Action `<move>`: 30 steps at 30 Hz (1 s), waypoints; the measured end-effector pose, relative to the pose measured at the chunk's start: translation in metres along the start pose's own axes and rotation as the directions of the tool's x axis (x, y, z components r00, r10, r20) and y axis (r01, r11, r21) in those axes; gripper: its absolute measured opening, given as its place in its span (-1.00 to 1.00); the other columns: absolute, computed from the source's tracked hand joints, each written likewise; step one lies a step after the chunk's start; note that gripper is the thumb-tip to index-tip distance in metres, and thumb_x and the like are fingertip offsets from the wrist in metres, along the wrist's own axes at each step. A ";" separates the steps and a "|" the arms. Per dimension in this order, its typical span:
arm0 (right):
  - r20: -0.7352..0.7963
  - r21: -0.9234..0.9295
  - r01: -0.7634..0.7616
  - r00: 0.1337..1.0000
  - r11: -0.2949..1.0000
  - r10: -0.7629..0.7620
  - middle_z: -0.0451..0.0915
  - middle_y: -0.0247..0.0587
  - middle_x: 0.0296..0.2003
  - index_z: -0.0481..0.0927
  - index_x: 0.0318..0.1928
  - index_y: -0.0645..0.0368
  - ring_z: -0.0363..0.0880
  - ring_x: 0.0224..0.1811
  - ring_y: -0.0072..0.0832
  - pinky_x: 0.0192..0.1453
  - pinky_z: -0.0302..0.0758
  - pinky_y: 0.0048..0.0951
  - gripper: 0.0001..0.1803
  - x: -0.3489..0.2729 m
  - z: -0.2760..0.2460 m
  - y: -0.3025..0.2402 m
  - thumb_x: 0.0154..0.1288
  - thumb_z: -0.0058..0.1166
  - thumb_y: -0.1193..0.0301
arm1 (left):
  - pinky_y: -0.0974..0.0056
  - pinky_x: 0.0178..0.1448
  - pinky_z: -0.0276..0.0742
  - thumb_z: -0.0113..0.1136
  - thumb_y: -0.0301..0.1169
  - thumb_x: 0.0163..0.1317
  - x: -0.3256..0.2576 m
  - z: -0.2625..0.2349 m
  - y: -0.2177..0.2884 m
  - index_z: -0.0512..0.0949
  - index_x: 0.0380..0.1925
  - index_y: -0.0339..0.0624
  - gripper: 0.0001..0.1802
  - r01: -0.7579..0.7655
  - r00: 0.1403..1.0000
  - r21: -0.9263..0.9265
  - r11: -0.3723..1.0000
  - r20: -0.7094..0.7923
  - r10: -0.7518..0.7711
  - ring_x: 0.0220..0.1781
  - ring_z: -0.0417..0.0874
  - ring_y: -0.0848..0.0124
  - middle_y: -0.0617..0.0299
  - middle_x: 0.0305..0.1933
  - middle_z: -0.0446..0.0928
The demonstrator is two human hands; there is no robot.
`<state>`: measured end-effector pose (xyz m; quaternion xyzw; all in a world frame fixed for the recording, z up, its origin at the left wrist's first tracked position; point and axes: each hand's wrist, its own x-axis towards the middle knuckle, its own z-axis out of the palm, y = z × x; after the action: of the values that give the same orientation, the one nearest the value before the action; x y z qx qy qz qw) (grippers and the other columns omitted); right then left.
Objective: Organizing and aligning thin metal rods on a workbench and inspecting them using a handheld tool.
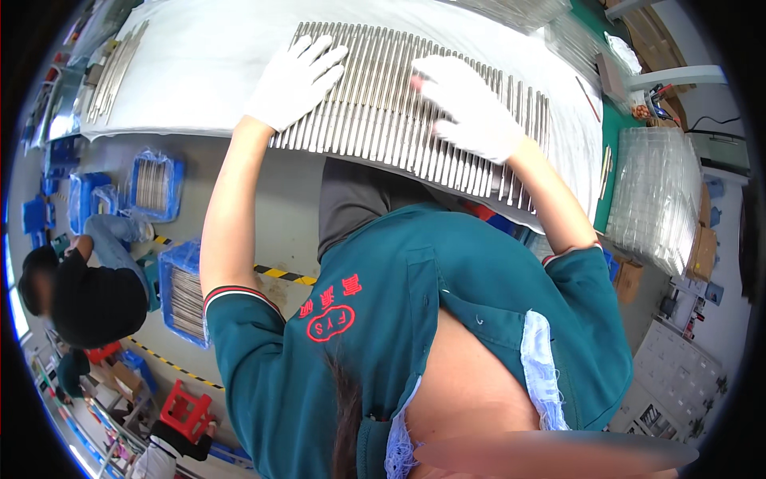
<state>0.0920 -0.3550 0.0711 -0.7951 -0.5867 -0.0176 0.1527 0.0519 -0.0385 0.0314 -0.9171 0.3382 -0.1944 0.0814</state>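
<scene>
A long row of slim silver metal rods (375,96) lies side by side on a white-covered table (199,56). My left hand (299,82), in a white glove, rests on the rods at the row's left end, its fingers spread. Over the right half of the row is my right hand (472,108), also white-gloved. Its fingers and thumb are apart, with reddish tips that are slightly blurred. No object shows between them, and whether the fingertips press on the rods is hard to make out.
A few more rods (118,72) lie at the table's far left. Stacked clear plastic trays (656,195) stand at the right. Blue bins of rods (182,295) sit on the floor at left, near a seated person (100,279) and a red stool (187,409).
</scene>
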 end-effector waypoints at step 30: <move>0.089 0.094 0.029 0.995 0.995 -0.037 0.24 0.04 0.29 0.31 0.29 0.14 0.17 0.35 -0.05 0.44 0.02 -0.05 -0.37 -0.029 0.021 -0.063 0.26 -0.01 0.13 | -0.08 0.35 0.11 -0.03 -0.15 0.26 0.010 -0.046 0.095 0.47 0.10 -0.12 -0.53 0.142 0.988 -0.205 0.968 0.084 -0.127 0.25 0.34 0.02 0.01 0.23 0.38</move>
<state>0.0205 -0.3592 0.0594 -0.7772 -0.6064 0.0431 0.1624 -0.0157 -0.1174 0.0496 -0.9477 0.2908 -0.1302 -0.0177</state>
